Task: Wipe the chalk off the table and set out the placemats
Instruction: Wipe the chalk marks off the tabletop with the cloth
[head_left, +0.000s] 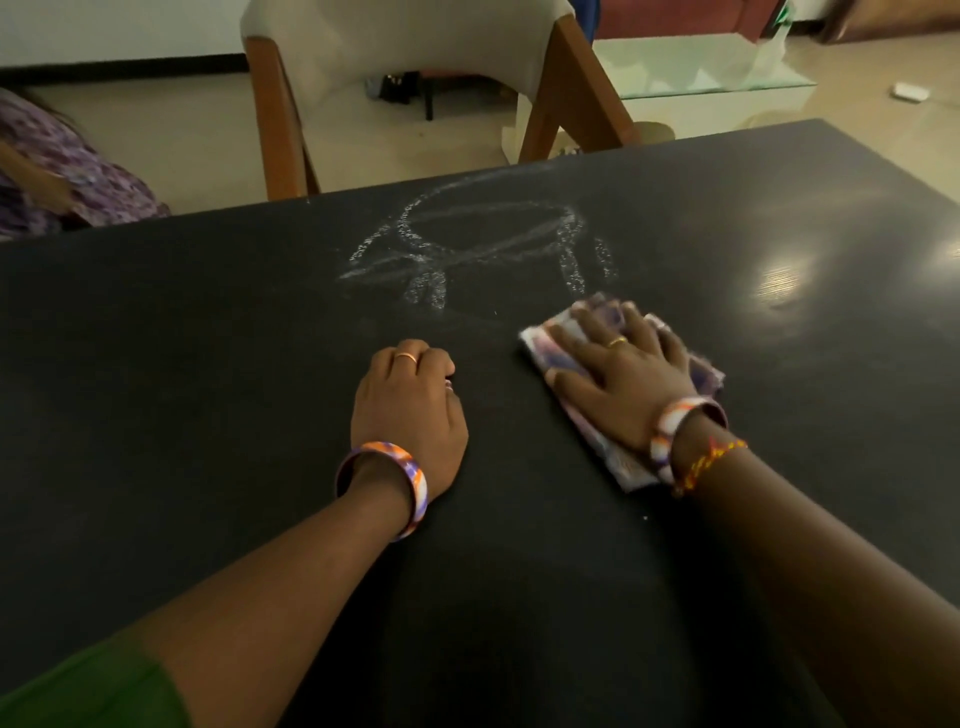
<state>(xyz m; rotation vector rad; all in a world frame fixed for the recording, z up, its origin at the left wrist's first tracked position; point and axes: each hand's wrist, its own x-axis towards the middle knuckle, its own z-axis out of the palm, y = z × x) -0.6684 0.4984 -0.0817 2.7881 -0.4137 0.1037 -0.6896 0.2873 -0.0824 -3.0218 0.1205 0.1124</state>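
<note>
the right hand (618, 371) lies flat, fingers spread, pressing a folded patterned cloth (696, 371) onto the dark table (208, 364); it grips nothing, the palm simply bears down, and most of the cloth is hidden under the hand, with only its edges and a corner near the wrist showing. the far edge of the cloth is blurred. the left hand (408, 400) rests on the table just beside it, fingers curled under into a loose fist, and whether anything sits inside the curl cannot be told. the chalk marks (467, 244) lie beyond both hands, toward the far edge: an oval with rough strokes below it, the nearest strokes close to the cloth's far edge. both wrists carry a patterned bangle (400, 480), and the right also a thread band (709, 462). a bright glare (784, 275) washes the table's right side. past the table stands a chair (405, 67), its top cut off, and a second person in purple print (67, 171) is cut by the left border. a green sleeve (88, 691) shows at the bottom left corner.
</note>
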